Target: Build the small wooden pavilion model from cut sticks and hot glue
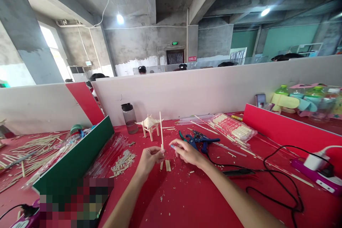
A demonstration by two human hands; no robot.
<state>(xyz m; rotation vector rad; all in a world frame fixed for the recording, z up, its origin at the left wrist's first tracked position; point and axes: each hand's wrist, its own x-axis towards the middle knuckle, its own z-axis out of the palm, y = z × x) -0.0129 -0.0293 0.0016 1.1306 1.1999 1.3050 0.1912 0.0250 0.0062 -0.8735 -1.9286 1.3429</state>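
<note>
Head view.

Stick model (150, 124), landmark: standing on thin legs upon the red table (160, 215), bearing a peaked roof.

Left hand (149, 157): reaching to the near side of the stick model, pinching the lower end of a long pale stick (160, 124) between thumb and fingers.

Long pale stick: standing upright in that pinch, rising just right of the stick model.

Right hand (188, 152): hovering to the near right of the stick model, bending the fingers loosely, showing a bluish spot at a fingertip; impossible to tell if pinching anything.

Short sticks (168, 165): lying side by side, nearer than the stick model.

Cut pieces (123, 164): lying heaped to the near left of the stick model.

Dark-lidded bottle (130, 120): standing just left of the stick model.

Blue-handled tools (196, 141): lying jumbled to the right of the stick model.

Bagged sticks (233, 127): lying well to the right of the stick model.

Green board (77, 156): standing on edge, left of the stick model.

Black cable (284, 146): looping far right of the stick model.

Pale partition (173, 94): running behind the stick model.
</note>
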